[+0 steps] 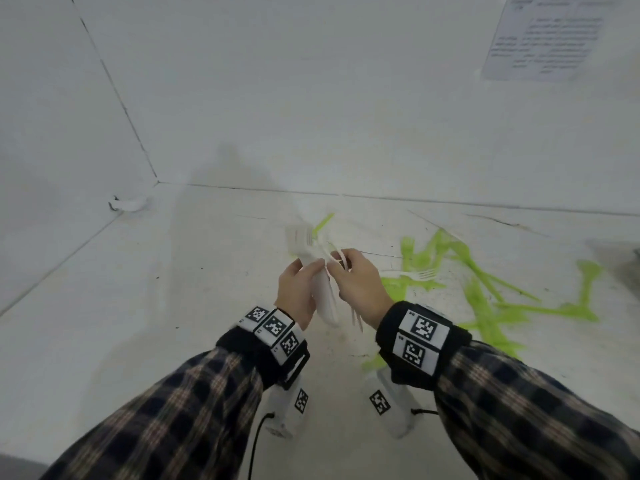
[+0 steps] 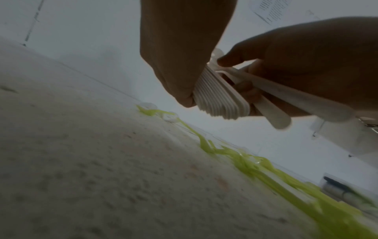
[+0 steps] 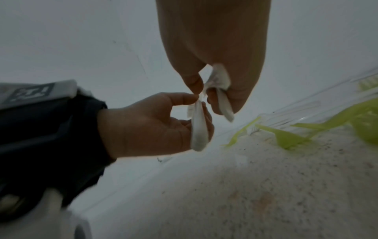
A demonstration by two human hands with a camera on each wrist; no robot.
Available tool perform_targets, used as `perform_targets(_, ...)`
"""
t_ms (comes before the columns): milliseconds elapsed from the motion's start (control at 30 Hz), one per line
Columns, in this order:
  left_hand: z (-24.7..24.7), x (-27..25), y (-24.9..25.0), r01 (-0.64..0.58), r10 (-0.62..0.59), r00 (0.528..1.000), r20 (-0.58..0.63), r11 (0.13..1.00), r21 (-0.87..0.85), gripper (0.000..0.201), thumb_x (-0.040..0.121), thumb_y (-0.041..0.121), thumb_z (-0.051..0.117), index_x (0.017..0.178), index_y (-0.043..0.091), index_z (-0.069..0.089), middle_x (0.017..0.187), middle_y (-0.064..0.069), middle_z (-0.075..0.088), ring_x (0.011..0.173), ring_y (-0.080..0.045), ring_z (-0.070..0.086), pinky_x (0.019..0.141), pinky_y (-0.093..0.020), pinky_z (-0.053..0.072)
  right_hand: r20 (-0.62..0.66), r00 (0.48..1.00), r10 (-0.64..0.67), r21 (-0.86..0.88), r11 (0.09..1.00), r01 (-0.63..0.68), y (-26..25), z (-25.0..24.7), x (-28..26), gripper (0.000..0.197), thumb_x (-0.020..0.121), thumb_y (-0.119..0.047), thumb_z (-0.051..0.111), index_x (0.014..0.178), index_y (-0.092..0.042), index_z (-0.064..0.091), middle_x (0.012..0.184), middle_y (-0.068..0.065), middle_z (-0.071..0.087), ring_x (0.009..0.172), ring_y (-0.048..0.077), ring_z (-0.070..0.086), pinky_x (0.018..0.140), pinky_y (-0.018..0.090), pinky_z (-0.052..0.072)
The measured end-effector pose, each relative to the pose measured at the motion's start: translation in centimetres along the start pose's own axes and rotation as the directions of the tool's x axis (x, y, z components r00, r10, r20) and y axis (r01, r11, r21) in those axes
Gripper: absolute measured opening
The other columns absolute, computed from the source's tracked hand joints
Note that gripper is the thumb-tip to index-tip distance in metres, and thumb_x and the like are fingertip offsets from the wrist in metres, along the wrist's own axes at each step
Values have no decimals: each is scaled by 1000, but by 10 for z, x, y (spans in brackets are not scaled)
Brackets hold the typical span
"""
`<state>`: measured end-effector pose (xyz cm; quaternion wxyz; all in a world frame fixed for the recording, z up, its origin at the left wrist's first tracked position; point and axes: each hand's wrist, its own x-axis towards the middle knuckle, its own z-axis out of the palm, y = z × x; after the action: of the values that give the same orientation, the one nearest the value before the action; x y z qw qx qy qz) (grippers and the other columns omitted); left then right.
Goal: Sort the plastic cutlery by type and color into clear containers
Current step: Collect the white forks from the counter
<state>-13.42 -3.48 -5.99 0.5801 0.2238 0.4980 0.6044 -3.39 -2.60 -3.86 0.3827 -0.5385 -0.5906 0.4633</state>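
- A stack of white plastic forks point(image 1: 323, 289) is held above the table's middle, gripped in the left hand point(image 1: 297, 293), fingers curled around the handles.
- The right hand point(image 1: 360, 289) pinches a few loose white forks point(image 2: 272, 95) beside the stack.
- Green plastic cutlery point(image 1: 485, 289) lies scattered on the white table point(image 1: 138, 306) to the right.

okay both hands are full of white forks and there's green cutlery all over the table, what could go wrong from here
The left hand grips a thick stack of white forks; adding more could make it fan out or slip.
The right hand holds a few loose white forks that hang below it and might drop.
One white fork lies among the green cutlery and is easy to miss.
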Motion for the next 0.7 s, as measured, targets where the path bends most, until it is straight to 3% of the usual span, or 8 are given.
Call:
perform_targets(133, 16, -10, -7, 31, -30, 995, 99, 999, -17, 27, 91, -1, 51, 116, 0, 60, 93, -13, 68, 75, -19, 68, 57, -25, 53, 0, 999, -45, -41, 998, 45, -6, -8, -1, 19, 91, -15, 46, 93, -4, 60, 88, 8, 61, 86, 23, 56, 77, 35, 46)
perform_targets(233, 25, -12, -11, 18, -16, 994, 105, 1000, -24, 29, 92, -1, 51, 119, 0, 58, 98, -15, 67, 81, -22, 68, 59, -26, 54, -17, 993, -119, -129, 985, 116, 2, -13, -2, 23, 88, -8, 42, 79, 7, 56, 74, 15, 52, 76, 24, 46, 61, 27, 35)
perform_targets(300, 29, -13, -14, 17, -13, 994, 107, 999, -35, 27, 92, -1, 52, 117, 1, 59, 98, -14, 68, 81, -21, 68, 60, -26, 55, -44, 991, -127, -135, 984, 120, 3, -18, -5, 22, 87, -7, 43, 80, 8, 58, 75, 19, 53, 77, 26, 47, 61, 28, 35)
perform_targets(367, 36, -15, -17, 25, -19, 993, 121, 999, -42, 23, 92, 1, 52, 112, 4, 62, 93, -11, 70, 75, -18, 70, 58, -25, 54, -76, 990, -121, -113, 987, 112, 3, -27, -6, 22, 87, -6, 46, 90, 10, 60, 84, 25, 57, 82, 33, 51, 70, 37, 42)
perform_targets(500, 48, -19, -23, 52, -44, 989, 142, 997, -50, 21, 94, 7, 50, 111, 9, 63, 94, -8, 69, 77, -16, 68, 62, -26, 54, -105, 988, -111, -72, 992, 104, 4, -45, -10, 17, 89, -8, 51, 96, 0, 65, 85, 3, 58, 81, 16, 53, 75, 26, 42)
perform_targets(567, 55, -21, -27, 59, -50, 987, 150, 997, -56, 24, 95, 10, 49, 115, 9, 62, 96, -8, 68, 79, -16, 67, 63, -26, 53, -101, 987, -125, -93, 989, 115, 7, -53, -10, 18, 90, -10, 50, 95, -4, 67, 88, 4, 62, 85, 17, 56, 75, 25, 43)
perform_targets(700, 68, -25, -33, 26, -16, 990, 140, 997, -71, 24, 94, 5, 51, 116, 4, 60, 86, -8, 69, 66, -13, 69, 53, -23, 52, -23, 988, -152, -165, 975, 146, 16, -66, -8, 29, 92, -10, 43, 103, -8, 70, 99, 13, 66, 99, 25, 57, 79, 27, 43)
